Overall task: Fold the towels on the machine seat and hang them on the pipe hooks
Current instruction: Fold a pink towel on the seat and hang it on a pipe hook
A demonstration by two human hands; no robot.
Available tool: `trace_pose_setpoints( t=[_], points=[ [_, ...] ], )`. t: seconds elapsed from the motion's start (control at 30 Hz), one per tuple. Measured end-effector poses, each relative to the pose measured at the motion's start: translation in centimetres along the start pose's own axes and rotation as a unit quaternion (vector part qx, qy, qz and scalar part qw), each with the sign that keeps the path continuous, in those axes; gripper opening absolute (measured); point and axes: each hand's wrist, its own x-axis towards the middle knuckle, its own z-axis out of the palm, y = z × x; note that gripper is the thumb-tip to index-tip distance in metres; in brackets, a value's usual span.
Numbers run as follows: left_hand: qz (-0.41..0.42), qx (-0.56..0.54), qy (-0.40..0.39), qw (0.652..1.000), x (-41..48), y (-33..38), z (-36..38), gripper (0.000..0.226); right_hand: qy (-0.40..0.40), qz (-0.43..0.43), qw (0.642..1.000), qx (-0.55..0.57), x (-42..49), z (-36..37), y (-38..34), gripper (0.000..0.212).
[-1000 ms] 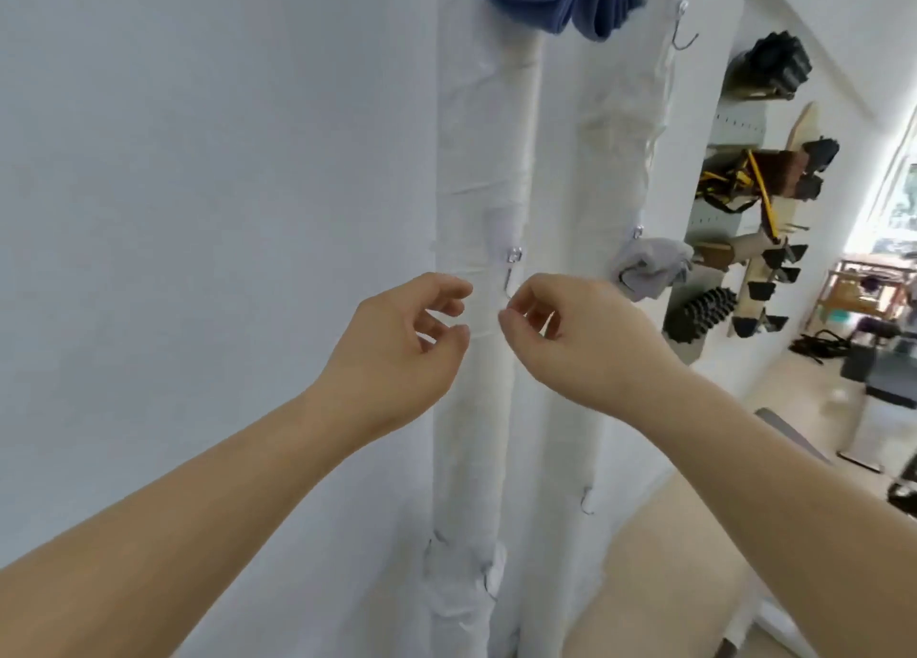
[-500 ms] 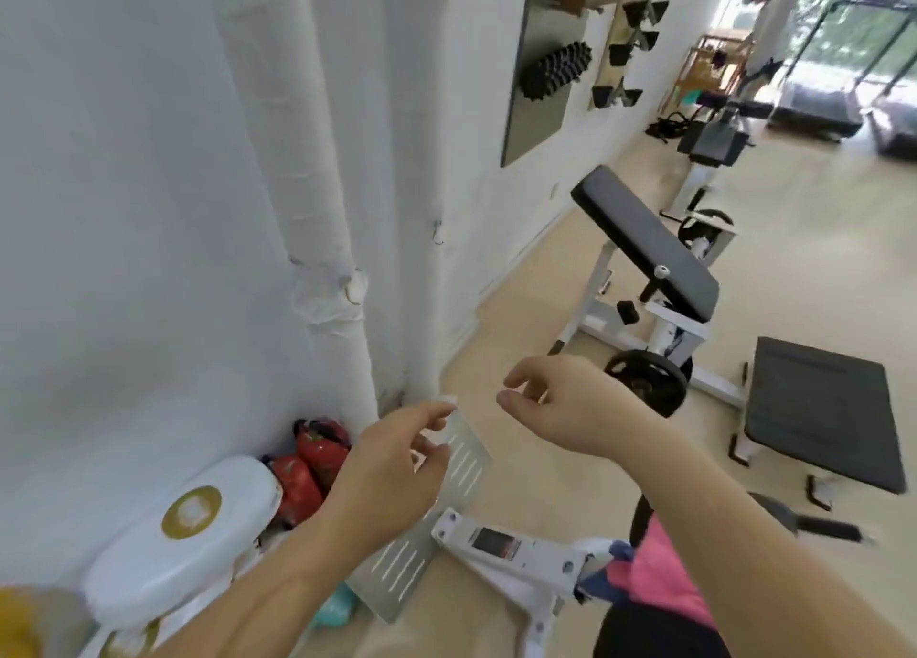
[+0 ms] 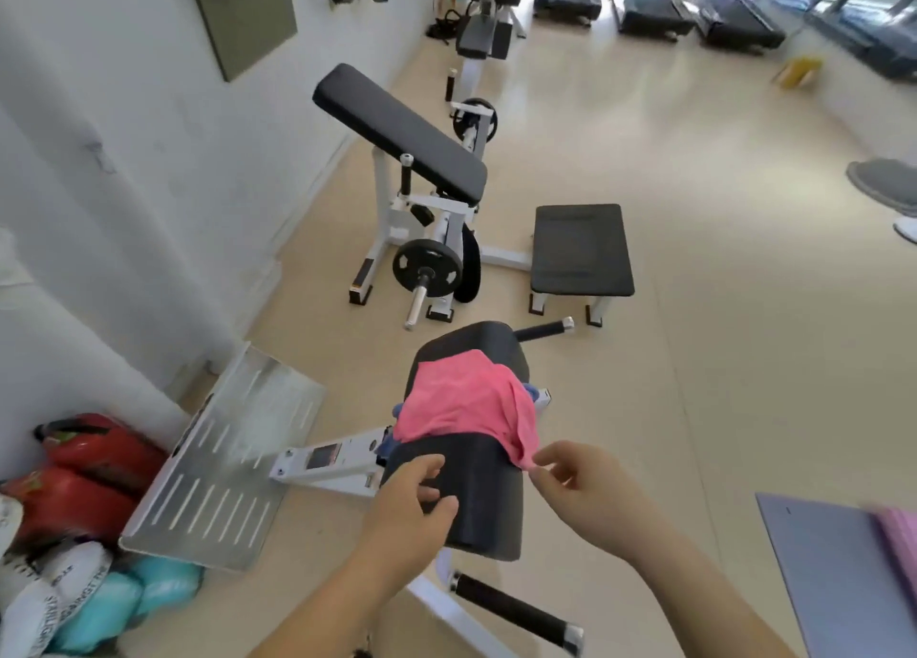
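A pink towel (image 3: 466, 409) lies crumpled across the black machine seat (image 3: 476, 503), with a bit of blue cloth (image 3: 532, 392) showing under its edges. My right hand (image 3: 585, 488) pinches the towel's near right corner between thumb and forefinger. My left hand (image 3: 412, 513) hovers over the seat's near left part, fingers loosely curled, holding nothing. One small hook (image 3: 101, 156) shows on the white wrapped pipe at the left.
A perforated metal footplate (image 3: 223, 464) stands left of the seat. Red bags (image 3: 94, 464) and teal and white items (image 3: 99, 603) lie by the wall. A weight bench (image 3: 402, 126) and flat pad (image 3: 580, 250) stand ahead. Purple mats (image 3: 843, 568) lie at right.
My view swung from the pipe hooks down to the machine seat. Both hands came down from the hook, and my right hand took the pink towel's corner.
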Motion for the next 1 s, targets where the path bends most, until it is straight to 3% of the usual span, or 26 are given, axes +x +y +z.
trace_pose_setpoints(
  t=[0.27, 0.63, 0.77, 0.9, 1.0],
  points=[
    [-0.04, 0.053, -0.006, 0.998, 9.1, -0.1, 4.5, 0.051, 0.029, 0.039, 0.992, 0.119, 6.9, -0.4, 3.7, 0.022],
    [-0.046, 0.089, 0.052, 0.994, 21.8, 4.2, 9.5, 0.022, -0.069, 0.02, 0.991, 0.114, 20.9, -1.9, 5.4, 0.029],
    [-0.116, 0.149, 0.038, 0.981, 23.0, 4.3, 14.4, 0.028, -0.129, 0.002, 0.988, 0.08, 25.8, -2.3, 7.8, 0.022],
    [-0.194, 0.144, 0.121, 0.963, 22.0, 3.1, 19.7, 0.028, -0.2, -0.054, 0.975, 0.075, 28.5, -3.0, 10.8, 0.025],
    [-0.206, 0.087, 0.196, 0.955, 20.0, 3.4, 22.8, 0.026, -0.243, -0.119, 0.961, 0.05, 29.3, -4.6, 12.5, 0.014]
  ],
)
